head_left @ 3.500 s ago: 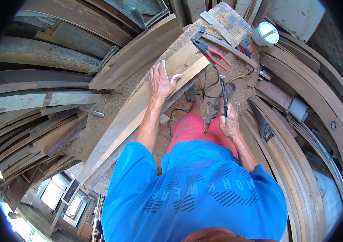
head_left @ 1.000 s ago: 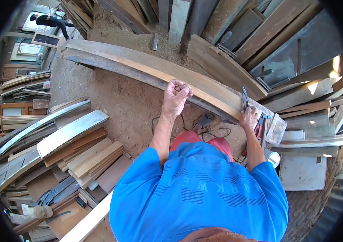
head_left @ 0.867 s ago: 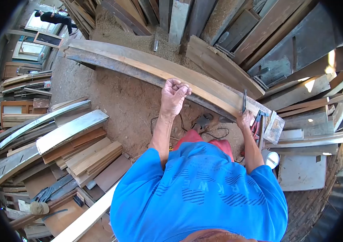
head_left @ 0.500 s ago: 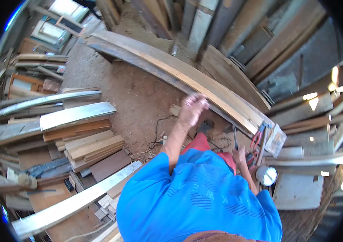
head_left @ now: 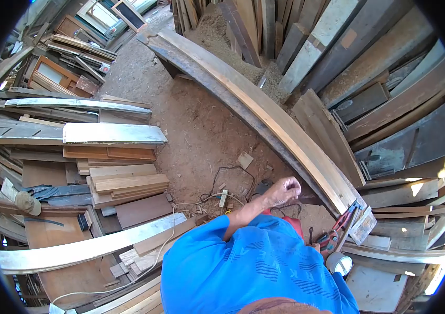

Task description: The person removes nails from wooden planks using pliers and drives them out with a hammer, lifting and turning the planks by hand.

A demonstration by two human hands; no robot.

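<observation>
My left hand [head_left: 284, 191] is raised beside the near edge of a long wooden plank [head_left: 264, 112], its fingers curled together; what they hold, if anything, I cannot tell. My right hand [head_left: 315, 246] is low at my right side, mostly covered by the blue shirt. A thin dark tool [head_left: 310, 234] sticks up from it. Close by, red-handled pliers [head_left: 346, 216] lie at the plank's near end, and a red and dark tool [head_left: 329, 239] sits just beyond the right hand. A round white-topped can [head_left: 340, 263] stands beside them.
Stacked boards [head_left: 128, 183] and a white-faced board [head_left: 112, 133] fill the left. Tall planks [head_left: 327, 31] lean at the back right. A cord [head_left: 217, 175] and a wood offcut [head_left: 244, 160] lie on the dirt floor [head_left: 191, 125].
The view has swung left and shifted. My left hand has drawn back from the plank's edge toward my body and its right end. My right hand is now more hidden by the shirt.
</observation>
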